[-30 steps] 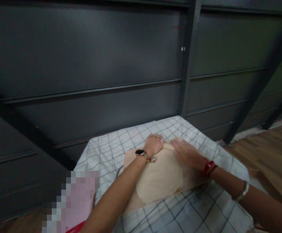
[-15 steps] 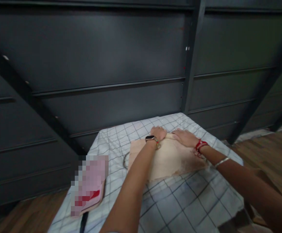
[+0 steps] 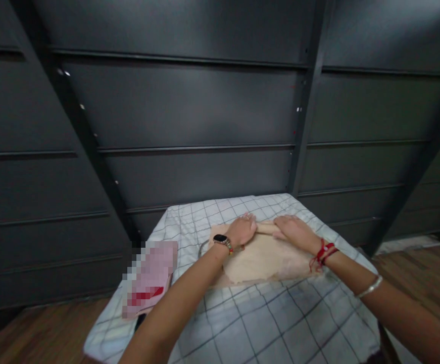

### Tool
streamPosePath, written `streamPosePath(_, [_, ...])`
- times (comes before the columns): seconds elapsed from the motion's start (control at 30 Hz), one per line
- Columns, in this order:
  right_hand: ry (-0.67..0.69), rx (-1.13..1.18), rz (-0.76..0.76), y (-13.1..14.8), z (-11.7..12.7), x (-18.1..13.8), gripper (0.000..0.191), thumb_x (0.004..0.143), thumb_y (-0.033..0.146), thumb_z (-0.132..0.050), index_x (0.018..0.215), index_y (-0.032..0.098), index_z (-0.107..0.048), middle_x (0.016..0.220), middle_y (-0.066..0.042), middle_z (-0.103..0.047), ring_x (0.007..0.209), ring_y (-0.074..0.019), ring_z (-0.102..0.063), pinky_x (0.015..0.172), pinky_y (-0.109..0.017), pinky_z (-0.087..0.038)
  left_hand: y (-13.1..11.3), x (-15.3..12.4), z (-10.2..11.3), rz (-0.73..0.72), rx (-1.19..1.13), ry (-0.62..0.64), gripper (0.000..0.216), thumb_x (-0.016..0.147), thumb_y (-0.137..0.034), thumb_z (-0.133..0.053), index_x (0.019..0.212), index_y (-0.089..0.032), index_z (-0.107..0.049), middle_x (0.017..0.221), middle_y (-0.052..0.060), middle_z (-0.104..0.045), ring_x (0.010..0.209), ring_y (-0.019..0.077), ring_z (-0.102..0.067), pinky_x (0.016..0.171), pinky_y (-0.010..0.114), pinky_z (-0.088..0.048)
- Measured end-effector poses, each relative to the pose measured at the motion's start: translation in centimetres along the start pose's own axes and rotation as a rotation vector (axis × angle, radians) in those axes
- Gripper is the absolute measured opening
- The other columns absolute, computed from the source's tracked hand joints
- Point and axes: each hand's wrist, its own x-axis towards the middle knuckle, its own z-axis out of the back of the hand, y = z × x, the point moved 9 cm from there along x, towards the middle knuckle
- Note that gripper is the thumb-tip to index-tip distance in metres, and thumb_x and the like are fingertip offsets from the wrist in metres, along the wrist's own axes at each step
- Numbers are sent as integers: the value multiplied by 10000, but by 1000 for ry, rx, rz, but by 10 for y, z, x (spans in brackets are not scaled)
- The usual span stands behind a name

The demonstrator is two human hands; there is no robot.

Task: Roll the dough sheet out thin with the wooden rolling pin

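On the bed-like checked surface lies a thin beige sheet with a ragged near edge, like rolled-out dough (image 3: 255, 263). Across its far part runs a pale rod like a rolling pin (image 3: 266, 228), mostly covered by my hands. My left hand (image 3: 242, 230) rests over the left end of the rod, its fingertips reaching past it. Over the right end curves my right hand (image 3: 295, 232), with the thumb on the near side. Both palms face down.
A checked cloth (image 3: 242, 323) covers the work surface. To the left lies a pink, partly blurred flat item (image 3: 153, 268). A thin metal ring (image 3: 201, 247) shows beside the sheet. A dark panelled wall (image 3: 204, 101) stands behind; wooden floor (image 3: 417, 268) lies to the right.
My hands have come slightly nearer and wider apart with the rod. My left fingers look more stretched. The camera view has tilted up, showing more wall.
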Motion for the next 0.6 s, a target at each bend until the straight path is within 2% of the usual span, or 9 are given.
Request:
streamPosePath(0.07, [20, 81, 35, 17, -4, -4, 282, 912, 353, -491, 1078, 137, -563, 1023, -128, -634, 946, -238, -588, 822, -345, -436, 1, 1, -3, -3, 3, 9, 386, 962, -225, -216, 1113, -109, -551, 1229, 129, -579, 1175, 205, -510, 1005, 326, -379])
streamPosePath(0.17, [75, 208, 42, 25, -25, -5, 336, 950, 354, -387, 1142, 132, -551, 1089, -139, -613, 1000, -224, -573, 854, -339, -444, 4, 7, -7, 17, 29, 5, 377, 958, -229, -230, 1096, -139, -570, 1207, 103, -598, 1160, 206, -521, 987, 331, -392])
streamPosePath(0.23, [24, 246, 34, 19, -34, -3, 402, 964, 361, -324, 1232, 125, -508, 1194, -159, -575, 1113, -236, -524, 919, -369, -423, 6, 14, -9, 20, 48, 4, 383, 952, -223, -238, 1146, -138, -557, 1228, 103, -592, 1178, 213, -510, 989, 335, -388])
streamPosePath(0.33, [-66, 199, 3, 6, -40, 4, 482, 949, 420, -333, 1332, 147, -438, 1306, -164, -516, 1210, -281, -455, 971, -465, -382, 9, 28, -14, 27, 47, 21, 418, 940, -224, -253, 1274, -120, -483, 1308, 115, -542, 1245, 234, -451, 993, 355, -381])
streamPosePath(0.43, [-60, 115, 6, 0, -43, 12, 463, 947, 416, -335, 1328, 183, -456, 1276, -145, -549, 1148, -294, -501, 951, -518, -378, 15, 44, -18, 44, -12, 47, 445, 940, -247, -253, 1326, -120, -434, 1340, 115, -516, 1284, 242, -406, 994, 378, -373])
streamPosePath(0.6, [-8, 86, 65, -2, -39, 26, 425, 953, 394, -329, 1269, 182, -520, 1165, -142, -603, 1083, -265, -533, 938, -450, -398, 28, 69, -27, 129, -141, 84, 451, 956, -267, -240, 1362, -164, -405, 1356, 87, -508, 1298, 226, -391, 1023, 379, -333])
